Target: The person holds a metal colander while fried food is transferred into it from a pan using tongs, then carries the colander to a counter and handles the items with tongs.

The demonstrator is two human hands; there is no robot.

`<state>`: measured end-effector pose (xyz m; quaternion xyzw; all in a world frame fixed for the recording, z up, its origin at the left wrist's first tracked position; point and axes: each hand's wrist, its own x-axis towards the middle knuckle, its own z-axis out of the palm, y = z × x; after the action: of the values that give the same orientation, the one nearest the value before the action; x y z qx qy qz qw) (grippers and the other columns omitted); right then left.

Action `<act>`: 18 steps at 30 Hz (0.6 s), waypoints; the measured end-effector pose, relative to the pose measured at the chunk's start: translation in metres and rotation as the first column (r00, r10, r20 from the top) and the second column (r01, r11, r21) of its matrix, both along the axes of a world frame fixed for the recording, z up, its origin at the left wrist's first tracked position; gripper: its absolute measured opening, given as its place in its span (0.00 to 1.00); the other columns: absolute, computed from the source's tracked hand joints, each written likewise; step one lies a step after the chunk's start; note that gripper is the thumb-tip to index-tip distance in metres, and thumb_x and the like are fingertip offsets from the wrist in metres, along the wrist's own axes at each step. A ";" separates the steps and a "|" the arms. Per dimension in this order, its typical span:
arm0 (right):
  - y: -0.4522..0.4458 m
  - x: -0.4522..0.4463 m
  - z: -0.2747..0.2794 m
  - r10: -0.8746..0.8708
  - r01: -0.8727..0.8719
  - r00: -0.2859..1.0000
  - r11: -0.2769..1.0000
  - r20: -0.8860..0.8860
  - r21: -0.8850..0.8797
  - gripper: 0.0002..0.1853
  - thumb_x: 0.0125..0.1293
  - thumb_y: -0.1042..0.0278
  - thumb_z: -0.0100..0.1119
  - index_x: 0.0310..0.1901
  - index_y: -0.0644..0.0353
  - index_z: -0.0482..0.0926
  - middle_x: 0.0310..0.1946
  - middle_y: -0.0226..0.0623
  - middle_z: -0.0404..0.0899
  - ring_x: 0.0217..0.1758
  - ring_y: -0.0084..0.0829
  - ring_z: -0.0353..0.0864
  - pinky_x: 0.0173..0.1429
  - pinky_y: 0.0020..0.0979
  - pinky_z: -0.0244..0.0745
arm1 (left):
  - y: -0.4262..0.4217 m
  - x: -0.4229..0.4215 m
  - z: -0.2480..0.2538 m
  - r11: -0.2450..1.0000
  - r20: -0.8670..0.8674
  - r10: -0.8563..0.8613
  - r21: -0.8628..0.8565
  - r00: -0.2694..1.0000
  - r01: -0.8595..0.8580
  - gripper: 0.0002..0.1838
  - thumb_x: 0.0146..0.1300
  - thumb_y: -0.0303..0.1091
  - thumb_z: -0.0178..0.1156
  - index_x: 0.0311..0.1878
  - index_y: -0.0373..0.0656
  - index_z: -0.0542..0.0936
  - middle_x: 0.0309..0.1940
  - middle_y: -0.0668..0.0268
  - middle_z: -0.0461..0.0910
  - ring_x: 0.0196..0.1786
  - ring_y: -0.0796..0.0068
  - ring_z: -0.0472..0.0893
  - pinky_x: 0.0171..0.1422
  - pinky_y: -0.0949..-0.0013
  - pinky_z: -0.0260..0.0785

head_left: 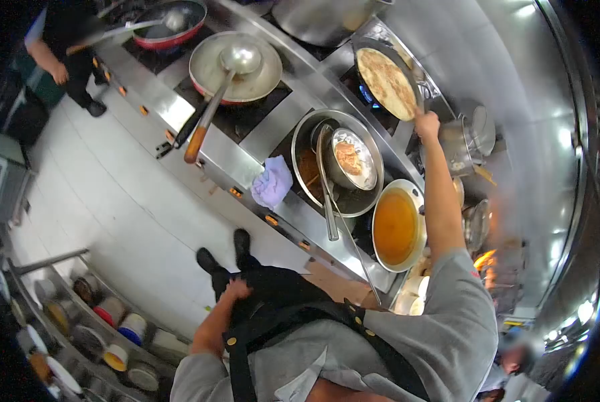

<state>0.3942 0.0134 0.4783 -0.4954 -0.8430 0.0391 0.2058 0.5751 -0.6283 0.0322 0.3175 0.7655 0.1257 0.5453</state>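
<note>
My right hand point(427, 126) is stretched out to the near end of a dark frying pan point(417, 94), its fingers closed there around what looks like the handle. A large browned, pale yellow flat pancake or omelette point(385, 82) fills the pan. Blue flame point(369, 97) shows under the pan's side. My left hand point(238, 289) hangs low in front of my dark apron point(280, 291), and its fingers are too blurred to make out.
A pan of orange-brown liquid point(395, 226) sits under my right forearm. Beside it a metal basin point(301, 127) holds a bowl of food point(348, 157) and a ladle point(330, 211). A wok point(203, 74) and a lilac cloth point(272, 182) are farther left. Another person point(58, 70) stands at upper left; flames point(485, 260) rise at right.
</note>
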 end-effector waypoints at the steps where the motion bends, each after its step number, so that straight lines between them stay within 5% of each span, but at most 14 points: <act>1: 0.017 0.000 -0.011 0.033 -0.025 0.998 0.990 0.050 -0.142 0.32 0.53 0.46 0.64 0.43 0.75 0.77 0.36 0.58 0.81 0.43 0.47 0.82 0.47 0.39 0.74 | -0.016 -0.016 0.044 0.962 0.011 -0.267 -0.049 0.964 0.268 0.26 0.65 0.53 0.44 0.62 0.53 0.71 0.65 0.54 0.62 0.68 0.44 0.55 0.69 0.38 0.48; 2: 0.018 0.001 -0.008 0.006 0.016 0.996 0.973 0.093 -0.232 0.32 0.53 0.44 0.63 0.42 0.74 0.78 0.41 0.60 0.79 0.51 0.50 0.78 0.53 0.42 0.71 | -0.023 -0.029 0.062 0.975 0.010 -0.219 -0.030 0.976 0.219 0.23 0.67 0.50 0.41 0.59 0.55 0.74 0.61 0.56 0.69 0.64 0.48 0.64 0.66 0.44 0.58; 5: 0.018 0.005 0.004 -0.029 0.016 0.993 0.993 -0.113 -0.120 0.32 0.53 0.45 0.63 0.43 0.73 0.78 0.41 0.60 0.78 0.50 0.51 0.78 0.53 0.43 0.72 | -0.083 -0.048 0.029 0.908 0.133 -0.118 0.416 0.984 0.053 0.21 0.67 0.49 0.44 0.54 0.51 0.77 0.52 0.56 0.77 0.56 0.52 0.74 0.58 0.52 0.66; 8: 0.024 0.017 0.008 0.039 -0.020 0.994 0.981 0.099 -0.191 0.28 0.53 0.47 0.64 0.44 0.67 0.78 0.45 0.57 0.78 0.52 0.50 0.77 0.54 0.42 0.72 | -0.078 -0.060 0.124 0.900 0.243 0.415 0.032 0.877 -0.435 0.19 0.65 0.46 0.50 0.50 0.46 0.80 0.41 0.56 0.81 0.40 0.55 0.80 0.46 0.59 0.71; 11: 0.000 0.031 0.046 0.136 -0.090 0.973 0.967 0.185 -0.240 0.27 0.52 0.50 0.65 0.44 0.68 0.78 0.45 0.56 0.78 0.52 0.49 0.77 0.55 0.42 0.72 | -0.090 -0.064 0.171 0.779 0.250 0.597 0.046 0.762 -0.626 0.18 0.64 0.45 0.53 0.47 0.43 0.80 0.36 0.56 0.81 0.34 0.60 0.80 0.41 0.61 0.72; 13: -0.010 0.033 0.058 0.212 -0.147 0.947 0.954 0.243 -0.260 0.27 0.51 0.51 0.66 0.44 0.68 0.78 0.46 0.55 0.78 0.52 0.49 0.77 0.55 0.42 0.72 | -0.131 -0.050 0.128 0.794 0.161 0.452 0.376 0.878 -0.478 0.15 0.62 0.42 0.53 0.44 0.43 0.80 0.32 0.56 0.81 0.30 0.64 0.80 0.36 0.64 0.72; 15: -0.019 0.036 0.064 0.296 -0.201 0.898 0.934 0.326 -0.295 0.27 0.50 0.52 0.67 0.44 0.68 0.78 0.46 0.55 0.78 0.51 0.48 0.77 0.55 0.42 0.73 | -0.157 -0.044 0.107 0.954 -0.066 0.288 0.103 0.955 -0.281 0.15 0.60 0.43 0.54 0.42 0.44 0.81 0.33 0.56 0.82 0.33 0.63 0.82 0.37 0.62 0.72; 18: -0.007 0.020 0.044 0.265 -0.172 0.877 0.952 0.401 -0.253 0.22 0.52 0.58 0.64 0.45 0.63 0.79 0.46 0.50 0.79 0.51 0.45 0.78 0.54 0.40 0.74 | -0.170 -0.033 0.116 0.977 -0.231 0.142 0.188 0.963 -0.099 0.18 0.55 0.48 0.55 0.41 0.46 0.81 0.37 0.53 0.82 0.39 0.61 0.83 0.40 0.58 0.72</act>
<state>0.4145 0.0068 0.5224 -0.4116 -0.9094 0.0404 -0.0443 0.5422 -0.7988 0.1481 0.3295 0.8305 0.1856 0.4090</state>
